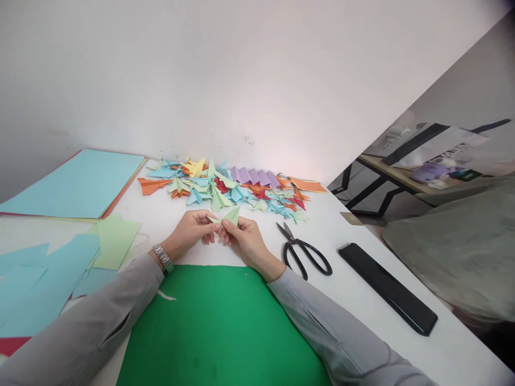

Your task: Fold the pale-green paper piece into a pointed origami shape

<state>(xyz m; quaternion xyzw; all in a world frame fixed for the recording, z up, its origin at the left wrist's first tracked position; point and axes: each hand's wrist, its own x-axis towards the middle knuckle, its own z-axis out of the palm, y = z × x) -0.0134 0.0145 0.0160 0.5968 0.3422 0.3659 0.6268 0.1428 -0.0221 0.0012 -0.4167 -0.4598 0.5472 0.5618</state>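
Observation:
A small folded piece of light green paper [231, 216] is pinched between my two hands, its pointed end up and to the right. My left hand [199, 227], with a metal watch at the wrist, has its fingers closed on the paper's left side. My right hand [246, 237] grips the right side between thumb and fingers. Just beyond the hands lies a pile of small folded paper pieces [219, 200] in green, blue, orange, yellow and red. A green sheet [225, 327] lies below the hands, between my forearms.
Open black-handled scissors [301, 251] and a long black case [388, 289] lie at the right. Large blue sheets [76, 185] are stacked at the left, with cut blue and green pieces [116, 241] nearer. Purple pleated paper [253, 177] sits by the wall.

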